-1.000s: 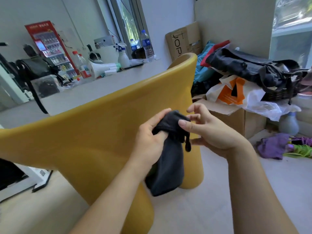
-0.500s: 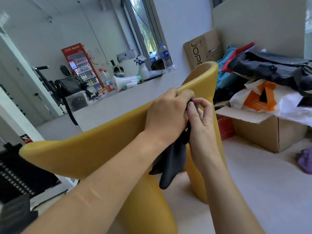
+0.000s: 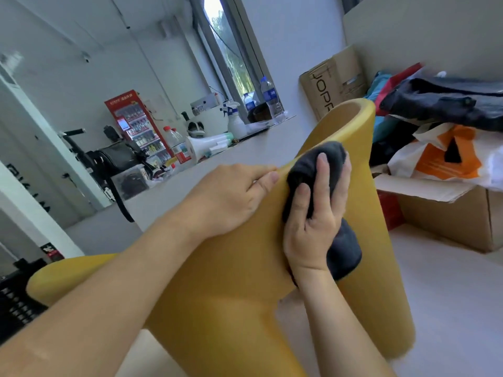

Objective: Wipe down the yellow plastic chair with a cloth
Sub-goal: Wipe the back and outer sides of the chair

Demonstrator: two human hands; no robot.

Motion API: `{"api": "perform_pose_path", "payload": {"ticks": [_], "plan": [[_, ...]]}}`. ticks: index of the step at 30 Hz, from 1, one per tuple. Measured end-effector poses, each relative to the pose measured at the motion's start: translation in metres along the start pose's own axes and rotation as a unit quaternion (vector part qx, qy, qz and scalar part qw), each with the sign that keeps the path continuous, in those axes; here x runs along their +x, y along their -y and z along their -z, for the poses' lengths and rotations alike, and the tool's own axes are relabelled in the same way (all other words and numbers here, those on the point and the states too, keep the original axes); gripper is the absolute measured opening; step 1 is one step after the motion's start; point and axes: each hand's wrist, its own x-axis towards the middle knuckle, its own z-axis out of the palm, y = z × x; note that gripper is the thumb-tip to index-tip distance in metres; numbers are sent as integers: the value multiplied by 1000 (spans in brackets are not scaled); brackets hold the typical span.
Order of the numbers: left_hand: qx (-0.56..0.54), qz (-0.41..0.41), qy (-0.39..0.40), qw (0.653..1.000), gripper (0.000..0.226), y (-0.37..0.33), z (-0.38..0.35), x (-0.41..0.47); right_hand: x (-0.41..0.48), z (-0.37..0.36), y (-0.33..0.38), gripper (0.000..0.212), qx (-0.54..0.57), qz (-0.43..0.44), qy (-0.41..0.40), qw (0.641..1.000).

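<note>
On chair-back rim, upper right: right grip (image 3: 313,227) flat-fingered, pressing cloth (image 3: 328,156) onto yellow chair (image 3: 231,289). Left grip (image 3: 228,197) clamps rim just beside. Rim's long axis runs down-left.

Left hand (image 3: 231,198): fingers hooked over yellow plastic chair (image 3: 245,281) rim, thumb on near face. Right hand (image 3: 315,216): fingers spread, pressing dark grey cloth (image 3: 332,155).

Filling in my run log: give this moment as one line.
phase: wiping | right hand: presses dark cloth on yellow chair back | left hand: holds chair rim
</note>
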Motion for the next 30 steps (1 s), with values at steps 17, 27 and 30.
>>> {"api": "perform_pose_path", "payload": {"ticks": [17,27,30], "plan": [[-27,24,-9,999,43,-14,0,8,30,9,0,36,-6,-7,-22,1000],[-53,30,-2,998,39,-38,-11,47,-14,17,50,33,28,-45,-11,999],[-67,36,24,997,37,-40,-9,44,34,21,-18,33,-27,-70,-30,997]]}}
